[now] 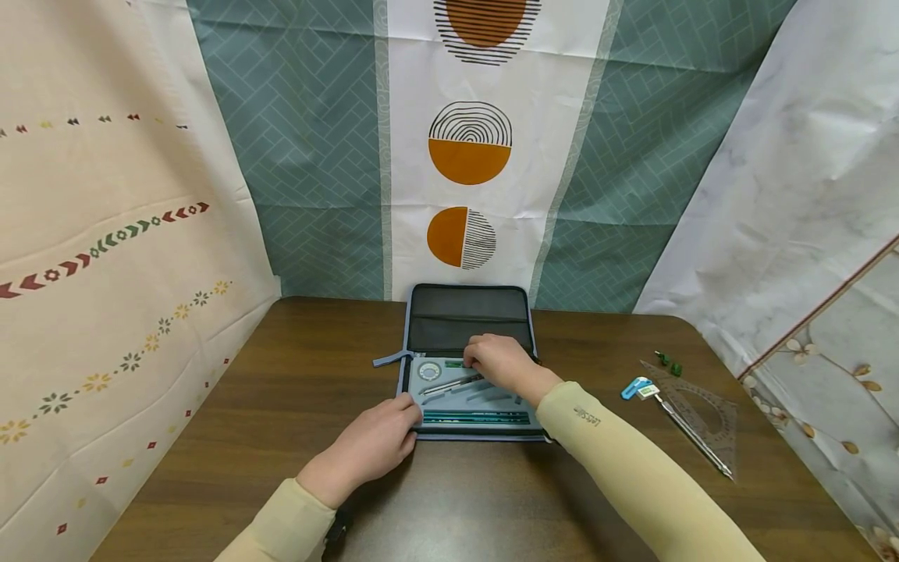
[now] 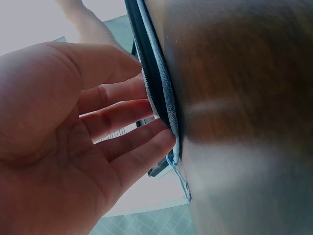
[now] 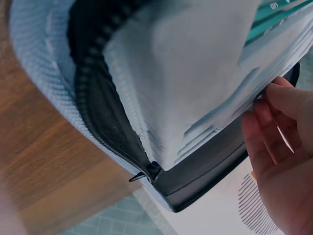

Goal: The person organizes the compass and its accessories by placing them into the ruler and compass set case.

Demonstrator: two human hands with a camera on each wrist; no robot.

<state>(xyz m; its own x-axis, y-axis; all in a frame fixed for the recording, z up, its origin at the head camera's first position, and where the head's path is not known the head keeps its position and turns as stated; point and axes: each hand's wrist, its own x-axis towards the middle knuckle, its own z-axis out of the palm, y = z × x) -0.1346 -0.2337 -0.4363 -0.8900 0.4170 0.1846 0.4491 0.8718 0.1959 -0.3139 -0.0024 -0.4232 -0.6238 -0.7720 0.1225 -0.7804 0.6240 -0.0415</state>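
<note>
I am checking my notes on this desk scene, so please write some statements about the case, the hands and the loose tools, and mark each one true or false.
1. The grey zip-up drawing-instrument case lies open on the brown wooden table. True.
2. The left hand rests at the case's near left corner. True.
3. The right hand rests on the clear plastic set square. False: it is inside the case, at the foam tray's far edge.
4. The set square lies to the left of the case. False: it lies to the right, by a small blue and white eraser.
5. Dark green pencils lie along the tray's near edge. True.
</note>
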